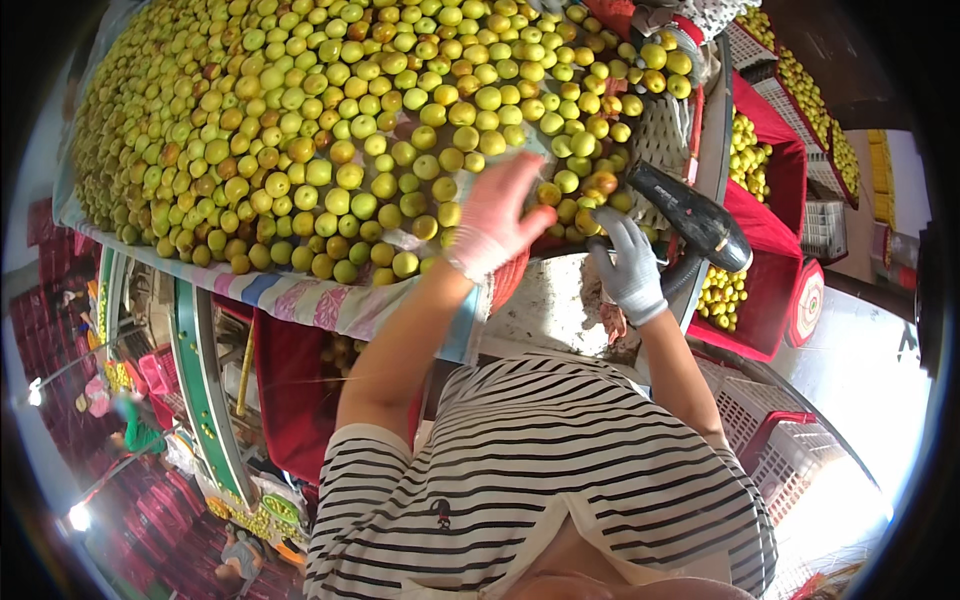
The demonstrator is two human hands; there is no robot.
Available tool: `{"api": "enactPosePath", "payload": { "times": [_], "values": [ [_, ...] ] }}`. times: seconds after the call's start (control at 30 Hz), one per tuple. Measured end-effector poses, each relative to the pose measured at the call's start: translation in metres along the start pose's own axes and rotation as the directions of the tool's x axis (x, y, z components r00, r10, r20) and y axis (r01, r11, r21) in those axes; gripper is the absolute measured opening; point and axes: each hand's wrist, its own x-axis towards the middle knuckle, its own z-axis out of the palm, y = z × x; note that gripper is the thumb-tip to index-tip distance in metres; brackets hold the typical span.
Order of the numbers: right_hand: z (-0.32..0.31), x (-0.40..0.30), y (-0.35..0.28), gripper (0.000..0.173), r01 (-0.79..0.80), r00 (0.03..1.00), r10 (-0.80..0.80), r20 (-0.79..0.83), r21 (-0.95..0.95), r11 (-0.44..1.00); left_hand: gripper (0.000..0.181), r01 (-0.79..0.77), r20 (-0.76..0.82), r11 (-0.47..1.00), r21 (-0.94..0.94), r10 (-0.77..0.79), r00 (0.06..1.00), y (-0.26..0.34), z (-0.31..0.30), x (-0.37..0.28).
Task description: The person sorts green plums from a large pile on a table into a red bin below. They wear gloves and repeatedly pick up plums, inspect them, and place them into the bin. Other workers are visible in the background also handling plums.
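Note:
My left hand (pixel 499 214), in a pink knitted glove, hovers over the near edge of a broad heap of round yellow-green fruit (pixel 315 135), which look like jujubes. Its thumb and fingers are apart, and I see nothing held in it. My right hand (pixel 628 266) wears a grey glove, with its fingers spread. Its fingertips are close to several fruits (pixel 589 219) at the heap's right end; whether they touch is unclear. Beside that hand lies a black hair dryer (pixel 690 214). Below both hands is a pale, dirt-specked surface (pixel 551 300), with red cloth (pixel 510 279) by my left wrist.
Another person's sleeve (pixel 686 34) reaches in at the top right, by several fruits. Red-lined bins (pixel 776 225) of fruit stand right, with white plastic crates (pixel 795 457) lower down. A patterned cloth (pixel 322 300) edges the table. Left is a green conveyor belt (pixel 199 390).

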Motion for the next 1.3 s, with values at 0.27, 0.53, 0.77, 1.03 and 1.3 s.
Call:
{"api": "enactPosePath", "payload": {
  "times": [0.27, 0.53, 0.77, 1.03, 1.3],
  "values": [
    [0.063, 0.042, 0.029, 0.061, -0.119, 0.987, 0.137, 0.082, -0.192, 0.974, 0.07, 0.534, -0.503, 0.529, 0.66, -0.216, 0.837, -0.175, -0.177, -0.084],
    [0.066, 0.042, 0.035, 0.052, -0.138, 0.986, 0.149, 0.07, -0.137, 0.981, 0.062, 0.548, -0.434, 0.381, 0.745, -0.348, 0.831, -0.179, -0.13, -0.039],
    [0.066, 0.044, 0.031, 0.048, -0.179, 0.982, 0.183, 0.055, -0.076, 0.981, 0.063, 0.327, -0.196, 0.521, 0.789, -0.291, 0.936, -0.128, -0.037, 0.017],
    [0.064, 0.045, 0.029, 0.045, -0.195, 0.98, 0.197, 0.016, -0.073, 0.978, 0.074, 0.043, -0.12, 0.796, 0.604, 0.038, 0.992, -0.047, 0.07, 0.013],
    [0.074, 0.042, 0.044, 0.042, -0.179, 0.984, 0.175, -0.047, -0.101, 0.979, 0.052, -0.186, 0.201, 0.982, 0.03, 0.176, 0.964, -0.022, 0.053, -0.01]
  ]
}}
